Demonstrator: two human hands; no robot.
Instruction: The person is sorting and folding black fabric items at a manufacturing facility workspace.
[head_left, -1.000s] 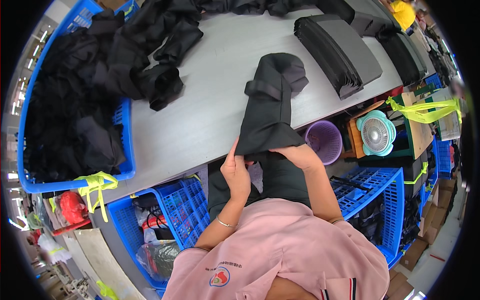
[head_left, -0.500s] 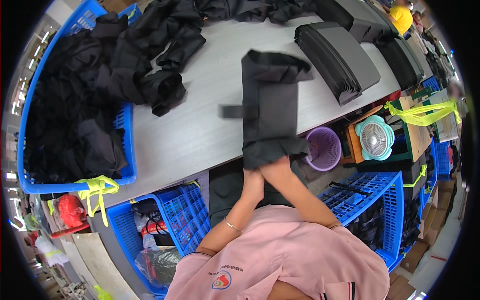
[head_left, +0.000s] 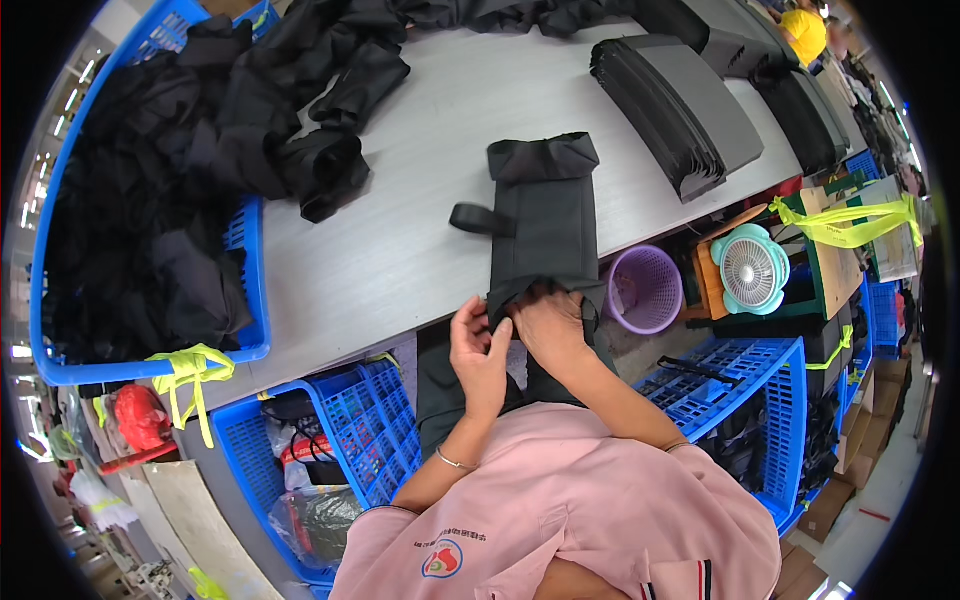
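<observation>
While the right hand (head_left: 548, 327), grip unclear, is partly hidden by a black fabric sleeve (head_left: 547, 230), the left hand (head_left: 480, 357) is held spread. Black cloth (head_left: 160, 200) is heaped upper left.

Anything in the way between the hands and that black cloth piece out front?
Nothing visible stands between them. The right hand is at the near end of the black cloth piece, partly hidden by its folds. The left hand is close beside that end's left corner, though whether it touches is unclear.

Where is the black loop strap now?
In the head view, the black loop strap juts from the left edge of the black fabric piece, over the grey table, beyond the left hand.
</observation>
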